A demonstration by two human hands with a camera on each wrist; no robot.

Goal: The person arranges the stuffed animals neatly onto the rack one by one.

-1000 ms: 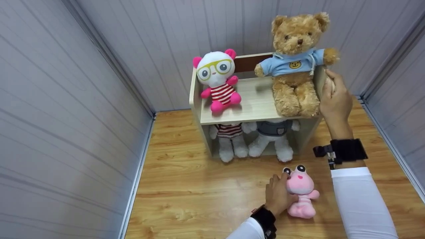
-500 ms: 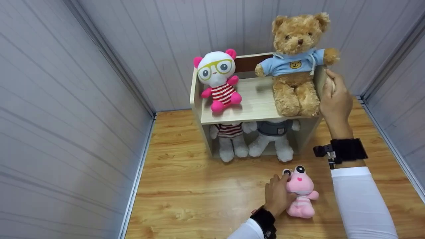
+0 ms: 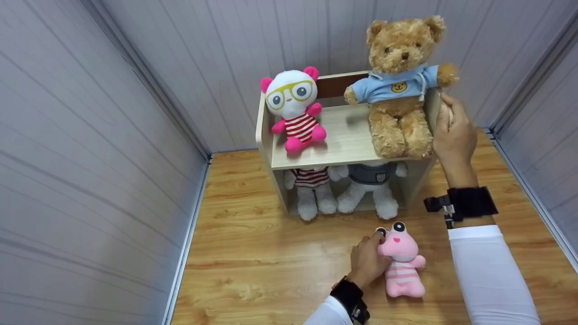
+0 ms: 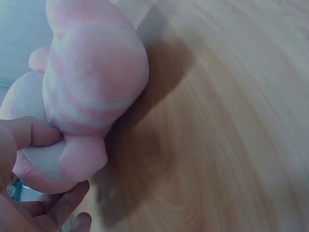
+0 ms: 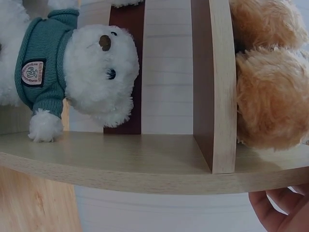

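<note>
The wooden shelf (image 3: 347, 144) stands at the floor's far edge, the right hand (image 3: 454, 135) curled around its right side panel, while the left hand (image 3: 366, 264) grips the pink plush toy (image 3: 401, 262) near the floor's front edge.

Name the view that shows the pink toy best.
The head view: the whole pink toy shows, face included, with the left hand gripping it on the floor. The left wrist view shows only its blurred striped body close up; the right wrist view shows none of it.

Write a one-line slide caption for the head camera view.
Left hand grips a pink striped plush on the wooden floor while the right hand holds the toy shelf's side panel.
</note>
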